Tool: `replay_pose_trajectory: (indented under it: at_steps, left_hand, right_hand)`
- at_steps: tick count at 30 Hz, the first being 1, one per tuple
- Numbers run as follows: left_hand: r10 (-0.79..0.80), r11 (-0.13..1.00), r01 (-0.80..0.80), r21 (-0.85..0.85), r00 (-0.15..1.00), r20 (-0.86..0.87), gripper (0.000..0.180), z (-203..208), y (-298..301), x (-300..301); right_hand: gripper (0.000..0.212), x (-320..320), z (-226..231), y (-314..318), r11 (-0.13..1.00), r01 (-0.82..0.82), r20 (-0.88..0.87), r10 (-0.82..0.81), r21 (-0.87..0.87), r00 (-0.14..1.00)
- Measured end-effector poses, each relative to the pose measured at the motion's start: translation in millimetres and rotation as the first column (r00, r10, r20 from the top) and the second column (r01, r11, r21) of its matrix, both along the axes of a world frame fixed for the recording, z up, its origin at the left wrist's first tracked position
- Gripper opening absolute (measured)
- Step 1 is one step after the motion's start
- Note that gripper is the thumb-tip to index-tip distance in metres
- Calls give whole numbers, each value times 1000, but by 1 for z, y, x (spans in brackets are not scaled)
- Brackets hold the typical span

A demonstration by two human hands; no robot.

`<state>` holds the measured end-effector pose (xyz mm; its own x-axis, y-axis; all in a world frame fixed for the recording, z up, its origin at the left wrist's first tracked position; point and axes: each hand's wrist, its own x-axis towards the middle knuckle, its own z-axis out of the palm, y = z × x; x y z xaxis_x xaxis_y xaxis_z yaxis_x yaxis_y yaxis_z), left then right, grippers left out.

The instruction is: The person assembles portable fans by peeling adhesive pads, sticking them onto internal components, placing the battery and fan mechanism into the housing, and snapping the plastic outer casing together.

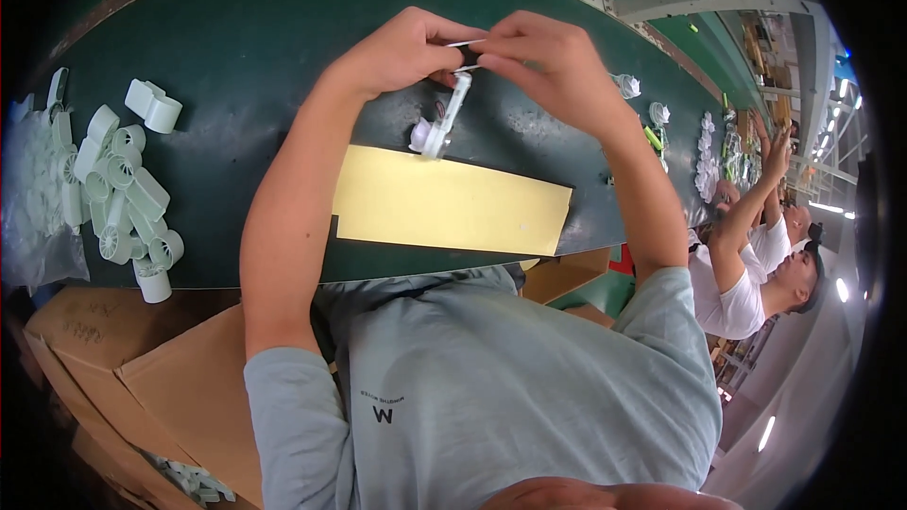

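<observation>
Over the far middle of the bench, my left hand (404,55) is closed in a pinch, its fingertips facing those of the right. My right hand (550,59) is pinched too, close beside it. Between them runs a thin white piece (463,43), showing as narrow light lines and partly hidden by the fingers. Just below the fingertips is a slim white plastic assembly (451,117) with a rounded lower end. Whether it touches my left fingers, I cannot tell. A pale purple part (419,135) sits against its lower end, near the top edge of a yellow sheet (453,200).
Pale hollow plastic housings (121,179) lie heaped at the left beside a clear plastic bag (42,217). One housing (153,106) lies apart. Cardboard boxes (179,387) stand below the front edge. White parts (658,114) line the right, where co-workers (746,264) sit.
</observation>
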<state>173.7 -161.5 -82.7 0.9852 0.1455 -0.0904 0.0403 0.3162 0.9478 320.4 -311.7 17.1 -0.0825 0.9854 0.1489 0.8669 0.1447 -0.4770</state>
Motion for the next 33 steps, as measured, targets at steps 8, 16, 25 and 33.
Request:
replay_pose_trajectory:
  at_steps: [8, 16, 25, 33]
  left_hand:
    - [-15, 963, 9, -270, 1000, -22, 45, 3, 2, 0]
    - [109, 993, -101, -63, 983, 145, 40, 17, -16, 3]
    - [305, 950, -282, -132, 928, 213, 37, 21, -28, 9]
    - [404, 914, -398, -79, 910, 90, 39, 12, -13, 10]
  right_hand:
    - [20, -38, -28, -62, 891, 453, -431, -396, 32, 810]
    - [66, -99, -67, -58, 893, 448, -322, -436, -40, 840]
    - [55, -97, -71, -30, 804, 587, -211, -591, -89, 778]
    - [44, -54, -45, -53, 857, 423, -181, -384, 294, 905]
